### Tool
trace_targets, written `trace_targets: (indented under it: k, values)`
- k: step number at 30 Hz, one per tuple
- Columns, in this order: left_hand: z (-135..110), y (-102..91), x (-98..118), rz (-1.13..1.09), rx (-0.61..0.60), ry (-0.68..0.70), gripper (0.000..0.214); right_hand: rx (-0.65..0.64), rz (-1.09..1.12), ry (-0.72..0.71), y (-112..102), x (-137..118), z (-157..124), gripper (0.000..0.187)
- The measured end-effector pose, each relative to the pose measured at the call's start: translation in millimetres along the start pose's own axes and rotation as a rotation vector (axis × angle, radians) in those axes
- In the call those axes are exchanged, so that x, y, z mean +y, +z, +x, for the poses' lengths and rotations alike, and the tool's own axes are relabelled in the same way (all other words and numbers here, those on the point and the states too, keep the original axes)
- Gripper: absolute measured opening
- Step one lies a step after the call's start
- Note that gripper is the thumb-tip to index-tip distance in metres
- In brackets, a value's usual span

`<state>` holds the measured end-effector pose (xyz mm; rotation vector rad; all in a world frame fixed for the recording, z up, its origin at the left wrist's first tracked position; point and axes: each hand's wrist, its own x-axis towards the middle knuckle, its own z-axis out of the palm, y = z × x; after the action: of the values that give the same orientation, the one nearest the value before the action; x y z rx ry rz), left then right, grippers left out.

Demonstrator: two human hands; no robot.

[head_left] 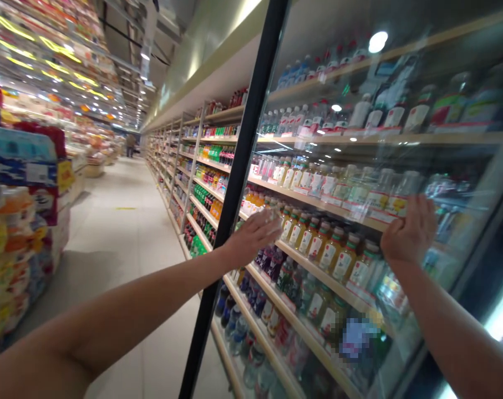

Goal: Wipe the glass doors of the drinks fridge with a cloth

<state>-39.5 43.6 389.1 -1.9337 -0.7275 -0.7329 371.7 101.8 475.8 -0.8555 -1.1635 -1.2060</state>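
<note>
Both my hands press flat on the glass door (343, 166) of a drinks cooler. My left hand (255, 233) lies open on the glass just right of the door's black frame (238, 183). My right hand (409, 230) lies open on the glass further right, fingers pointing up. Behind the glass, shelves (313, 271) hold rows of bottled drinks (318, 244) with green and orange caps.
A long aisle with a pale floor (118, 233) runs ahead on the left. Open shelves of bottles (205, 188) continue beyond the cooler. A stacked display of goods (18, 221) stands at the left. A person (130, 145) stands far down the aisle.
</note>
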Motion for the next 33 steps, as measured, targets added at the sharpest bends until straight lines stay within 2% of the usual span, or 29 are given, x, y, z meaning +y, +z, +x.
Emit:
trace_targets:
  k: [3, 6, 9, 15, 19, 22, 24, 26, 28, 31, 33]
  values:
    - [-16, 2.9, 13, -0.008, -0.073, 0.144, 0.055, 0.003, 0.024, 0.0, 1, 1, 0, 0.066]
    - [5, -5.6, -4, -0.01, -0.065, 0.204, 0.055, -0.002, 0.032, 0.013, -1, 0, 0, 0.07]
    - [56, -20.3, -38, -0.009, 0.024, 0.127, 0.055, -0.008, 0.025, 0.017, -4, -2, 1, 0.069]
    - [188, -60.9, -97, 0.072, 0.138, -0.173, 0.059, 0.013, 0.012, -0.029, -7, -3, 2, 0.069]
    - [255, -83.1, -109, 0.108, 0.2, -0.339, 0.057, 0.074, 0.002, -0.118, -5, 1, 1, 0.068]
    - [278, -84.7, -98, 0.129, 0.233, -0.414, 0.054, 0.064, 0.025, -0.114, -6, 2, 1, 0.067]
    - [275, -76.2, -80, 0.147, 0.239, -0.339, 0.051, 0.056, 0.031, -0.099, -8, 1, 1, 0.066]
    - [255, -61.3, -54, 0.171, 0.23, -0.142, 0.048, 0.06, 0.027, -0.096, -9, 0, 1, 0.065]
    - [219, -43.0, -22, 0.176, 0.195, -0.028, 0.045, 0.067, 0.021, -0.09, -9, -1, 1, 0.065]
    - [152, -18.7, 23, 0.18, 0.125, 0.301, 0.042, 0.091, 0.021, -0.083, -9, 1, 1, 0.064]
    - [115, -10.4, 41, 0.168, 0.059, 0.547, 0.041, 0.1, 0.025, -0.079, -9, 2, 1, 0.063]
